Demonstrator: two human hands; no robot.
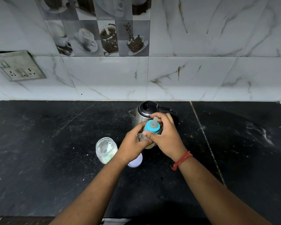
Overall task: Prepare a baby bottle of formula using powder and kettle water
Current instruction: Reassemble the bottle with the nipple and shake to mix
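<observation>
A baby bottle [150,144] with a blue collar [152,127] and a clear teat sits between both hands above the black counter. My left hand [133,143] grips the bottle's body from the left. My right hand [165,135] curls round the blue collar and the top of the bottle. Right behind them stands a steel kettle [144,111] with a black lid and handle. To the left, an open clear powder jar [106,150] holds a small scoop. Its white lid [136,160] lies partly hidden under my left wrist.
The black stone counter [55,151] runs up to a marble-tiled wall. A wall socket plate [19,65] is at the upper left. A seam [206,140] crosses the counter to the right of the kettle.
</observation>
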